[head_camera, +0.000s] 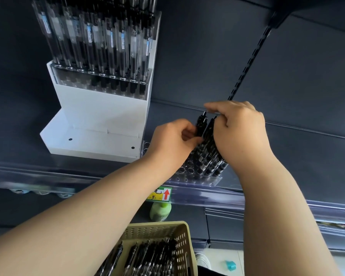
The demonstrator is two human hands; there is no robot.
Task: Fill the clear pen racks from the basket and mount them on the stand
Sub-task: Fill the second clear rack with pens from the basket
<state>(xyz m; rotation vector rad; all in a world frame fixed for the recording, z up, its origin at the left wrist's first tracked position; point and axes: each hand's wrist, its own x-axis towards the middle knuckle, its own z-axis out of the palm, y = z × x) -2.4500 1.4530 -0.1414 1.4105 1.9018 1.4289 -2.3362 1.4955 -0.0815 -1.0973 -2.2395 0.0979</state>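
Note:
A clear pen rack (189, 176) lies on the dark shelf, right of the white stand (100, 120). Several black pens (207, 154) stand in its right part, and open holes show on its left. My left hand (173, 140) pinches one black pen (200, 124) near its top. My right hand (239, 132) curls round the upper ends of the standing pens. A filled clear rack (100, 44) is mounted on the stand's upper step. The beige basket (179, 232) below holds several more black pens.
A clear price rail (207, 194) with a yellow and red tag (161, 194) runs along the shelf's front edge. A green bottle (160, 212) stands on the lower shelf. A slotted upright (247, 64) rises behind my right hand.

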